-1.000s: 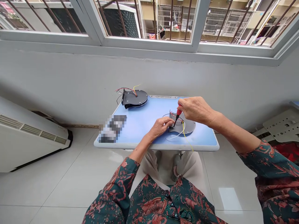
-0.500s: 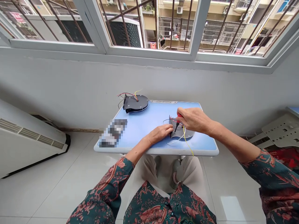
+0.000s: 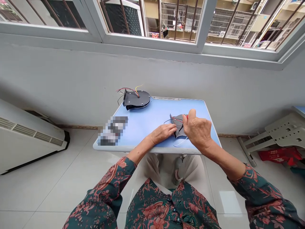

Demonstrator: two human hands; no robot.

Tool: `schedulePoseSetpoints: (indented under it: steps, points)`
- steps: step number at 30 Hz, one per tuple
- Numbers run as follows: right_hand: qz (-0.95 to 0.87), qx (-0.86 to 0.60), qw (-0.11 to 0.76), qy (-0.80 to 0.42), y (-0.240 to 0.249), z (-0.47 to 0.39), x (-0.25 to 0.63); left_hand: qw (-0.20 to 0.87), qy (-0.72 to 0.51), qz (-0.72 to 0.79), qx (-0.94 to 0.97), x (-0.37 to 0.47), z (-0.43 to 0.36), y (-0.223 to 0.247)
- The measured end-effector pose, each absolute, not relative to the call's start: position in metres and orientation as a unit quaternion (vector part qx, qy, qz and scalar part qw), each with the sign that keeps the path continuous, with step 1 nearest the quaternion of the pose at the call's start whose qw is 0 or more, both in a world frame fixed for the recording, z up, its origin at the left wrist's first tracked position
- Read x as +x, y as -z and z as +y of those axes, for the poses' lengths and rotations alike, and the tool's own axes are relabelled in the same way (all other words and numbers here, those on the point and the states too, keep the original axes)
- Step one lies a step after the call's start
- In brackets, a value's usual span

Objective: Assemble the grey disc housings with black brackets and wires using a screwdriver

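A black flat housing (image 3: 183, 134) with a rounded body and a raised flange lies near the right front of the blue table. Thin red, black and white wires come from it. My left hand (image 3: 163, 134) grips its flange side, fingers together on the edge. In my right hand (image 3: 199, 128) is a screwdriver (image 3: 181, 128) with a red handle and black shaft, tilted, its tip down at the housing near my left fingertips. My right hand hides most of the handle and the housing's right part.
A second black housing (image 3: 140, 99) with loose wires stands at the table's back left. A pixelated patch (image 3: 114, 130) covers something at the left front. The blue table (image 3: 154, 111) stands against the wall under a barred window. A white appliance (image 3: 30, 133) is on the left.
My right hand has turned around the screwdriver, from reaching over it from the right to a more upright fist with the wrist lower. My left hand keeps its place. The view has tilted down slightly.
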State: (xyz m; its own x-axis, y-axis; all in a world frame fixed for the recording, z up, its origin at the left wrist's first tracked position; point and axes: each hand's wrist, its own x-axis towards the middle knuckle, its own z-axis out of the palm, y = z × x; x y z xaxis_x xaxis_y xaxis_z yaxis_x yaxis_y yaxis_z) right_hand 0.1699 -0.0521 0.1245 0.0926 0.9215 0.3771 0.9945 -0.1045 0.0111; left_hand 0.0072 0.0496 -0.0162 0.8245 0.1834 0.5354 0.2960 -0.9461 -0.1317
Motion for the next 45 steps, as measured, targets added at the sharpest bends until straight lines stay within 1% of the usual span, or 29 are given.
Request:
schedulePoseSetpoints:
  steps: [2, 4, 8, 10, 13, 18, 21, 23, 26, 29, 31, 33, 34, 36, 38, 39, 40, 41, 42, 45]
  points:
    - [-0.674, -0.721, 0.103, 0.122, -0.135, -0.049, 0.174, 0.109, 0.26, -0.129, -0.951, 0.007, 0.049, 0.017]
    - [-0.726, -0.677, 0.094, 0.068, -0.149, -0.045, 0.184, 0.119, 0.256, -0.126, -0.951, 0.007, 0.049, 0.016]
    - [-0.844, -0.51, 0.148, -0.076, -0.169, -0.035, 0.206, 0.129, 0.264, -0.119, -0.948, 0.008, 0.049, 0.016]
    - [-0.854, -0.476, 0.185, -0.096, -0.166, -0.031, 0.211, 0.132, 0.265, -0.123, -0.947, 0.008, 0.049, 0.016]
    - [-0.852, -0.458, 0.246, -0.061, -0.148, -0.029, 0.21, 0.132, 0.263, -0.131, -0.947, 0.009, 0.049, 0.017]
    - [-0.842, -0.419, 0.336, 0.045, -0.116, -0.035, 0.205, 0.126, 0.257, -0.137, -0.948, 0.009, 0.047, 0.017]
    - [-0.806, -0.422, 0.4, 0.106, -0.104, -0.036, 0.202, 0.12, 0.254, -0.14, -0.949, 0.009, 0.047, 0.017]
    - [-0.78, -0.437, 0.427, 0.139, -0.097, -0.035, 0.198, 0.117, 0.254, -0.142, -0.95, 0.008, 0.047, 0.017]
    - [-0.754, -0.469, 0.434, 0.154, -0.09, -0.037, 0.19, 0.114, 0.256, -0.144, -0.949, 0.009, 0.047, 0.019]
    - [-0.752, -0.507, 0.401, 0.127, -0.091, -0.042, 0.184, 0.114, 0.26, -0.143, -0.948, 0.009, 0.047, 0.019]
    - [-0.756, -0.519, 0.391, 0.079, -0.096, -0.047, 0.185, 0.119, 0.261, -0.142, -0.947, 0.009, 0.046, 0.018]
    - [-0.735, -0.527, 0.426, 0.019, -0.102, -0.05, 0.192, 0.128, 0.261, -0.143, -0.946, 0.008, 0.046, 0.016]
    - [-0.705, -0.535, 0.466, -0.012, -0.106, -0.05, 0.198, 0.133, 0.261, -0.142, -0.946, 0.008, 0.045, 0.015]
    - [-0.599, -0.536, 0.589, -0.083, -0.11, -0.044, 0.214, 0.142, 0.26, -0.138, -0.945, 0.007, 0.044, 0.013]
    - [-0.46, -0.488, 0.721, -0.174, -0.111, -0.031, 0.232, 0.149, 0.26, -0.135, -0.944, 0.006, 0.043, 0.011]
    - [-0.395, -0.452, 0.767, -0.228, -0.11, -0.022, 0.241, 0.151, 0.263, -0.135, -0.943, 0.005, 0.042, 0.011]
    - [-0.337, -0.42, 0.794, -0.282, -0.107, -0.011, 0.251, 0.153, 0.268, -0.138, -0.941, 0.005, 0.042, 0.01]
    - [-0.279, -0.395, 0.805, -0.344, -0.103, -0.001, 0.259, 0.155, 0.275, -0.142, -0.938, 0.005, 0.042, 0.01]
    - [-0.254, -0.389, 0.8, -0.381, -0.098, 0.01, 0.268, 0.158, 0.282, -0.148, -0.935, 0.004, 0.043, 0.01]
    - [-0.216, -0.385, 0.772, -0.459, -0.077, 0.037, 0.287, 0.173, 0.3, -0.18, -0.921, 0.002, 0.047, 0.01]
